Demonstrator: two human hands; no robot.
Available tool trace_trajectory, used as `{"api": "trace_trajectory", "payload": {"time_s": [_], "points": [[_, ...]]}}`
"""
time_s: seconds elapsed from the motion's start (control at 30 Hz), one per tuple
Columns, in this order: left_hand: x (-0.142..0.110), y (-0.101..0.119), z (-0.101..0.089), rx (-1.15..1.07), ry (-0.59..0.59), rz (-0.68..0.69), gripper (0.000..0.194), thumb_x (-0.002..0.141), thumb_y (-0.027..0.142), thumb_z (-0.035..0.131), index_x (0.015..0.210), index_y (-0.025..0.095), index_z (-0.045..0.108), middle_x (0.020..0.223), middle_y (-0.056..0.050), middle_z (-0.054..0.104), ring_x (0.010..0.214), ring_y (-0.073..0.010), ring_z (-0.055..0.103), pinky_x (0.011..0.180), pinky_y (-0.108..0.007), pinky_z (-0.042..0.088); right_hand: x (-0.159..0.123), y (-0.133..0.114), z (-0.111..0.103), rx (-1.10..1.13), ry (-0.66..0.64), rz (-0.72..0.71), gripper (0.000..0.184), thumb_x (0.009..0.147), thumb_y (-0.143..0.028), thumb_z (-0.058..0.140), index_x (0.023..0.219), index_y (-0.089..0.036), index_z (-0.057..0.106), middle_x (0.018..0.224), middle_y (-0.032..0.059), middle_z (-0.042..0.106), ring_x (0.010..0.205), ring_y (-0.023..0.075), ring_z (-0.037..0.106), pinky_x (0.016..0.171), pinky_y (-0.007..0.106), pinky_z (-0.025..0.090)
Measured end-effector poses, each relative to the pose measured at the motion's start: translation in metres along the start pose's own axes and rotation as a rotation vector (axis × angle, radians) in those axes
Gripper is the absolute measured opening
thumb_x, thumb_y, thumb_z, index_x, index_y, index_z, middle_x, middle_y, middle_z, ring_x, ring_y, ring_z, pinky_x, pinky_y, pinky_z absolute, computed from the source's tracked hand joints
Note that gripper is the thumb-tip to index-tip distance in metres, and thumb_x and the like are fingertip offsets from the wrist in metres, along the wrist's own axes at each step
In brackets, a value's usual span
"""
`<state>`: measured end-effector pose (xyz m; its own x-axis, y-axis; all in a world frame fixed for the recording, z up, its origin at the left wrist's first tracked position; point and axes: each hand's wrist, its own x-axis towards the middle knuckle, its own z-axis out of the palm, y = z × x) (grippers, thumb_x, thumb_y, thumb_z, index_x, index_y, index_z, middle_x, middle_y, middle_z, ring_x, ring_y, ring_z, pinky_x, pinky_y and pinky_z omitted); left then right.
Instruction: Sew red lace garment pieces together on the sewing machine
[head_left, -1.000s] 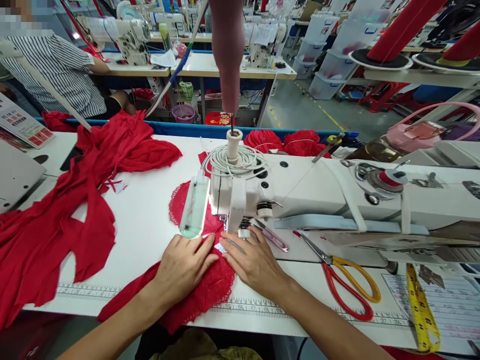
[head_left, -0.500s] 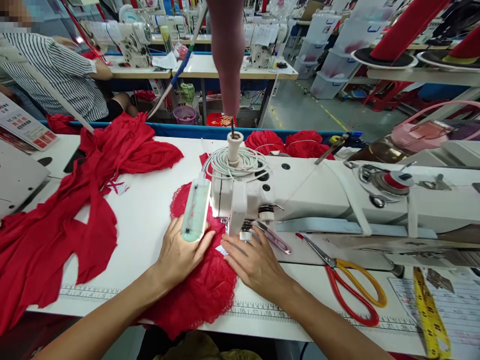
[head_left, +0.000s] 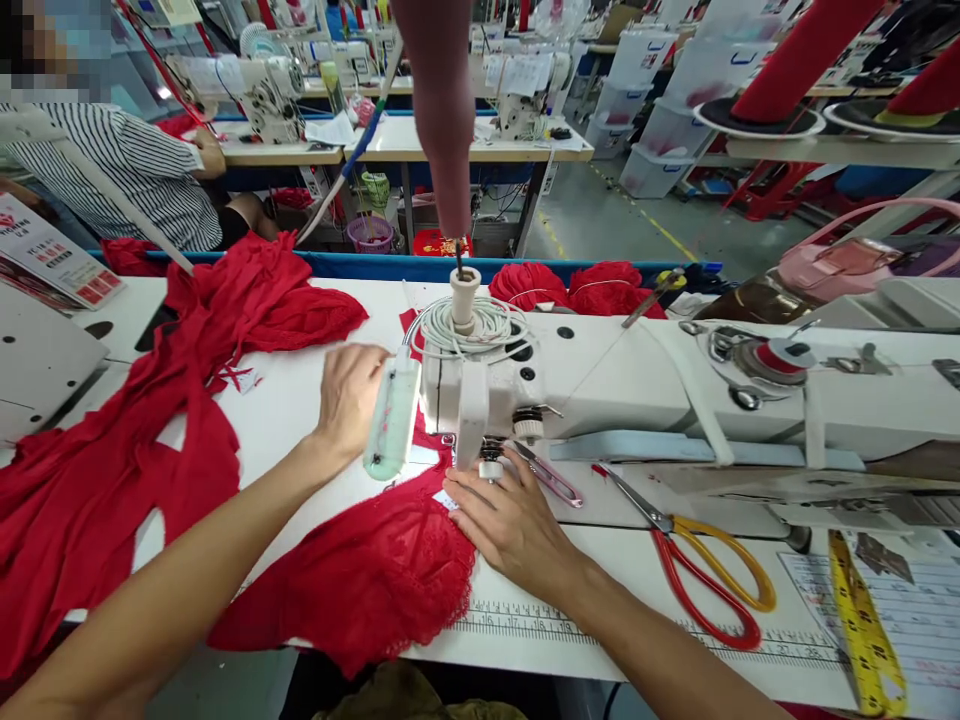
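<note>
A red lace garment piece [head_left: 375,560] lies under the sewing machine's needle area, spreading toward the table's front edge. My right hand [head_left: 510,520] rests flat on its upper right part, fingers stretched out close to the presser foot [head_left: 448,442]. A small white label [head_left: 444,499] shows on the fabric by those fingertips. Left of the machine head, my left hand [head_left: 349,395] is raised off the garment with its fingers bent together. The pale green lamp [head_left: 394,420] hides its fingertips, so what they hold is not visible.
Right of my right hand lie thread snips [head_left: 551,475], scissors with red and yellow handles [head_left: 697,560] and a yellow tape measure [head_left: 862,630]. A heap of red fabric [head_left: 187,400] covers the left side. Red bundles [head_left: 570,288] sit behind the machine [head_left: 622,370]. A co-worker sits beyond.
My left hand has left the garment and moved up and left, beyond the lamp. The round lace part beside the lamp is gone from there; the fabric now spreads lower left. My right hand stays.
</note>
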<state>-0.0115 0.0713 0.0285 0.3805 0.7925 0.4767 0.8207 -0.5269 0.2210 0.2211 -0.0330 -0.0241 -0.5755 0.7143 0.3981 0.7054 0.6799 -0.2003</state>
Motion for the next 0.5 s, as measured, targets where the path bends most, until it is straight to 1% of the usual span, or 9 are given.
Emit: {"api": "trace_trajectory", "payload": {"time_s": [0.03, 0.07, 0.1, 0.17, 0.23, 0.3, 0.37, 0.43, 0.5], "points": [[-0.001, 0.004, -0.002, 0.013, 0.048, -0.038, 0.034, 0.103, 0.023, 0.031, 0.107, 0.008, 0.062, 0.096, -0.010, 0.061, 0.094, -0.0225, 0.055, 0.086, -0.041, 0.044, 0.000, 0.000, 0.000, 0.003, 0.003, 0.003, 0.026, 0.099, -0.025, 0.054, 0.123, -0.021, 0.065, 0.112, 0.0065, 0.072, 0.112, 0.0233, 0.058, 0.112, 0.051, 0.025], [-0.008, 0.010, -0.004, 0.018, 0.085, -0.060, 0.031, 0.103, 0.022, 0.033, 0.108, 0.009, 0.061, 0.095, -0.010, 0.060, 0.091, -0.0220, 0.056, 0.082, -0.039, 0.046, 0.000, 0.000, 0.000, 0.010, 0.006, 0.007, 0.027, 0.100, -0.025, 0.054, 0.123, -0.021, 0.065, 0.112, 0.0063, 0.072, 0.112, 0.0234, 0.058, 0.112, 0.051, 0.025], [-0.020, 0.018, -0.005, 0.002, 0.072, -0.049, 0.026, 0.101, 0.023, 0.038, 0.106, 0.013, 0.061, 0.092, -0.008, 0.061, 0.084, -0.0201, 0.057, 0.076, -0.034, 0.048, 0.000, 0.000, 0.000, 0.019, 0.009, 0.010, 0.027, 0.100, -0.025, 0.053, 0.124, -0.021, 0.064, 0.111, 0.0059, 0.072, 0.112, 0.0233, 0.057, 0.112, 0.051, 0.025], [-0.053, 0.037, -0.006, -0.035, 0.028, 0.005, 0.020, 0.100, 0.022, 0.042, 0.103, 0.017, 0.062, 0.088, -0.005, 0.064, 0.077, -0.0170, 0.059, 0.070, -0.029, 0.049, 0.000, 0.000, 0.000, 0.032, 0.007, 0.013, 0.027, 0.100, -0.026, 0.053, 0.125, -0.021, 0.064, 0.109, 0.0052, 0.073, 0.112, 0.0230, 0.058, 0.113, 0.051, 0.025], [-0.087, 0.054, -0.004, -0.047, -0.078, 0.125, 0.020, 0.098, 0.014, 0.045, 0.108, 0.017, 0.062, 0.094, -0.007, 0.067, 0.082, -0.0177, 0.062, 0.073, -0.029, 0.050, 0.001, 0.001, 0.000, 0.038, 0.001, 0.013, 0.028, 0.100, -0.027, 0.052, 0.125, -0.021, 0.063, 0.107, 0.0052, 0.073, 0.111, 0.0227, 0.058, 0.114, 0.051, 0.025], [-0.112, 0.064, -0.002, -0.013, -0.086, 0.215, 0.019, 0.097, 0.012, 0.049, 0.111, 0.014, 0.062, 0.100, -0.010, 0.070, 0.089, -0.0204, 0.062, 0.078, -0.033, 0.049, 0.001, 0.001, 0.000, 0.035, -0.001, 0.012, 0.027, 0.101, -0.027, 0.051, 0.124, -0.021, 0.064, 0.106, 0.0055, 0.074, 0.109, 0.0227, 0.059, 0.114, 0.052, 0.024], [-0.121, 0.065, -0.001, 0.035, -0.065, 0.253, 0.017, 0.096, 0.012, 0.053, 0.109, 0.013, 0.063, 0.103, -0.011, 0.071, 0.093, -0.0222, 0.062, 0.085, -0.037, 0.047, 0.001, 0.001, 0.000, 0.024, -0.003, 0.011, 0.027, 0.101, -0.027, 0.051, 0.124, -0.021, 0.065, 0.107, 0.0060, 0.073, 0.108, 0.0229, 0.060, 0.114, 0.053, 0.023], [-0.120, 0.059, -0.001, 0.053, -0.066, 0.261, 0.017, 0.096, 0.013, 0.054, 0.108, 0.014, 0.065, 0.103, -0.009, 0.072, 0.094, -0.0220, 0.063, 0.090, -0.041, 0.044, 0.001, 0.000, 0.001, 0.011, -0.003, 0.009, 0.028, 0.100, -0.027, 0.052, 0.125, -0.022, 0.065, 0.110, 0.0062, 0.073, 0.108, 0.0229, 0.061, 0.115, 0.053, 0.022], [-0.113, 0.050, -0.002, 0.037, -0.099, 0.275, 0.020, 0.097, 0.016, 0.053, 0.114, 0.016, 0.065, 0.102, -0.007, 0.072, 0.093, -0.0208, 0.062, 0.096, -0.044, 0.041, 0.001, 0.000, 0.001, 0.005, 0.004, 0.009, 0.029, 0.100, -0.026, 0.053, 0.125, -0.022, 0.065, 0.114, 0.0064, 0.072, 0.109, 0.0228, 0.061, 0.115, 0.053, 0.022]]}}
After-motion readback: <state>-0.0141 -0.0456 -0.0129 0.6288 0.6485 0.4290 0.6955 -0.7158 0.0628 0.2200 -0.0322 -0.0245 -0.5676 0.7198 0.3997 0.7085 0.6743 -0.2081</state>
